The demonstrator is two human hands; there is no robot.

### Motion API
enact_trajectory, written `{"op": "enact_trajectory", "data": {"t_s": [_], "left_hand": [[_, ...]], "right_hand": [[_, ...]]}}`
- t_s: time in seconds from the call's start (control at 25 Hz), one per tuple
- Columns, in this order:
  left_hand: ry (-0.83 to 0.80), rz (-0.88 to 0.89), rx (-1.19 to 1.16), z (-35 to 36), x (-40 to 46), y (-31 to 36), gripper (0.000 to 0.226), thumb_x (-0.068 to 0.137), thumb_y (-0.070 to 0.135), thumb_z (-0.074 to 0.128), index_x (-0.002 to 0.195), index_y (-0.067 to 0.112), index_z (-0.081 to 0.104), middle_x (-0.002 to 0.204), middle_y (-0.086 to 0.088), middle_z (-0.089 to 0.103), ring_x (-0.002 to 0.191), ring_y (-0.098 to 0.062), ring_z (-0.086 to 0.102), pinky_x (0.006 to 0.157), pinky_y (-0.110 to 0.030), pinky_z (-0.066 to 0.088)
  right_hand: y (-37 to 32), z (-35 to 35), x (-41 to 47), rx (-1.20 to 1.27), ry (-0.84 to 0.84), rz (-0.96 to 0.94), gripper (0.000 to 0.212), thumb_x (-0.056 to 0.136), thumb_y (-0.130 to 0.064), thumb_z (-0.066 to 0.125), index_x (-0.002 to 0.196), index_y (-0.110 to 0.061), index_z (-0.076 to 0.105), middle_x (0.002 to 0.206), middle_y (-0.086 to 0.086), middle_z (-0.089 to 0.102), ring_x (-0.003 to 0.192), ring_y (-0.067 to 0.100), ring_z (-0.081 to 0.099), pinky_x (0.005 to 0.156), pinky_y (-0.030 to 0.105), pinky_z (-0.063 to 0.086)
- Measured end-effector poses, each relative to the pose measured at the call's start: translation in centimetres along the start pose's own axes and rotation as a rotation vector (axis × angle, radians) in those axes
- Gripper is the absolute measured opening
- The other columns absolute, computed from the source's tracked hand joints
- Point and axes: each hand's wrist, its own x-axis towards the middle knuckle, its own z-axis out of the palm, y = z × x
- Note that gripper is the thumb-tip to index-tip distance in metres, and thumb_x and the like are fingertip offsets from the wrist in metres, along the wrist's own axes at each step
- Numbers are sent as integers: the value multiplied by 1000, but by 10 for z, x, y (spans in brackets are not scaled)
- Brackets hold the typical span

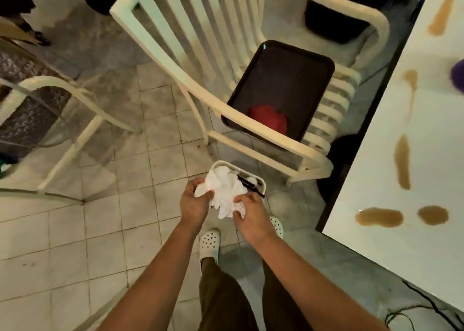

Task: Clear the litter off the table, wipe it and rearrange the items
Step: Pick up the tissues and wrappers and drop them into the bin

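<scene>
The left hand [194,202] and right hand [251,216] both grip a wad of crumpled white tissue [222,192], fingers curled into it from either side. The wad is held over a small white container [253,180], whose far rim shows beyond it. Black straws [251,186] lie across the container's right side, one tip projecting past its edge. Open tiled floor [88,230] extends to the left. Ahead stands a white slatted chair [200,54]; a dark tray [283,87] rests on its seat, holding a red item [268,119]. On the right, the white table [414,205] edge runs diagonally, with brown liquid spills [379,217] near that edge.
</scene>
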Motion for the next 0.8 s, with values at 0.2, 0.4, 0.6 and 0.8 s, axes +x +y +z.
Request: {"op": "enact_trajectory", "data": {"t_s": [0.2,0.4,0.6,0.8], "left_hand": [[-68,66,149,13,77,-50,20,79,-3,61,89,14,64,96,-7,63,80,-18,58,55,-7,44],[-80,36,246,48,157,-116,17,78,1,62,82,18,66,113,-8,59,100,-20,58,81,-22,44],[-137,109,337,89,213,-165,18,81,3,60,95,13,66,125,-10,49,116,-24,52,93,-20,38],[-475,506,1122,115,255,-212,44,94,33,43,137,22,40,153,2,17,141,-21,15,115,-41,14]], "right_hand": [[48,50,66,0,53,160,32,91,-13,51,121,-20,56,146,-3,30,130,17,39,108,23,31],[102,96,135,-83,29,171,31,91,-11,49,121,-15,59,147,-1,33,132,13,38,100,6,18],[141,122,205,-300,81,106,41,92,-19,47,132,-17,47,150,-1,24,134,22,30,111,34,32],[189,150,257,-882,-107,26,53,98,-34,32,145,-13,21,156,-3,2,138,25,13,112,43,17]]}}
